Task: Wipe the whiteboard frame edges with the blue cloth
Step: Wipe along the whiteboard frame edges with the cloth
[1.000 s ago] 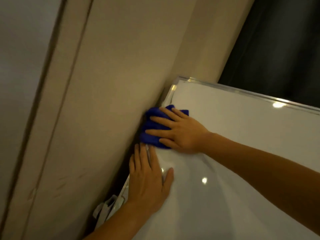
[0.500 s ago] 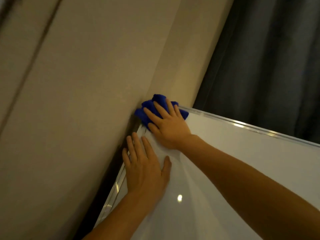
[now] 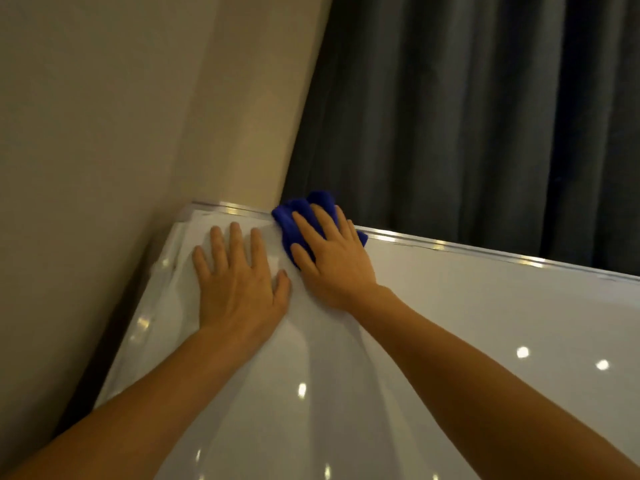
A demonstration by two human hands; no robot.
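Your right hand (image 3: 332, 258) lies flat, fingers spread and only slightly curled, pressing the blue cloth (image 3: 301, 216) down onto the top frame edge (image 3: 450, 244) of the whiteboard (image 3: 450, 341). The cloth is bunched under your fingers, not pinched in a fist, and it sits on the rail just right of the top-left corner, with part of it poking up over the rail in front of the dark curtain (image 3: 485, 116). Your left hand (image 3: 239, 271) is open and empty, palm flat on the white surface just beside the right one, bracing the board near the corner by the wall (image 3: 104, 133).

From how things lie, you are working the top rail, and most of its run to the right looks yet to be covered. To do this pass well, let the cloth fold over the rail so it catches both the front lip and the upper face, not just the side facing you. Keep even pressure through your fingertips and draw along the rail in one long stroke instead of dabbing. Hold the left palm firm so the board does not rock or slide against the wall. The corner joint itself is blurred by glare, so you cannot judge from here whether it is clean; give it a second look.
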